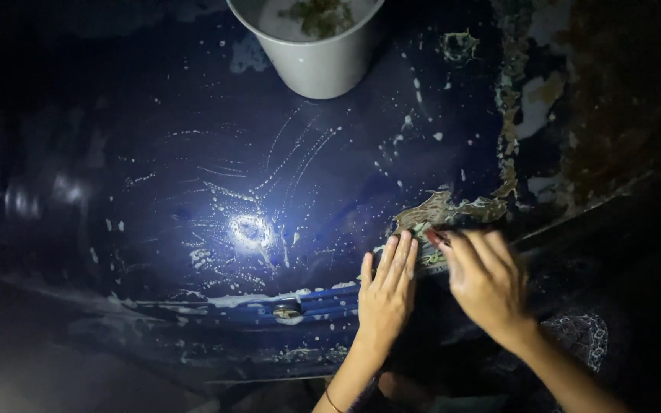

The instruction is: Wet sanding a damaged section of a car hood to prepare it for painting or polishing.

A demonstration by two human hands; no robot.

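Note:
A dark blue painted metal panel (193,153) fills the view, wet and streaked with soapy foam. My left hand (386,294) lies flat on it, fingers together, near the lower edge. Just to its right, my right hand (486,281) presses its fingertips down on a small reddish-tipped thing (437,239) against the panel; the hand is blurred and I cannot tell what the thing is. Both hands sit beside a patch of peeled, rusty paint (441,210).
A white bucket (315,61) with cloudy water and greenish bits stands at the top middle. Flaked paint and rust (545,99) cover the upper right. A bright light spot (249,228) glares off the wet panel. A small metal fitting (287,310) sits at the lower edge.

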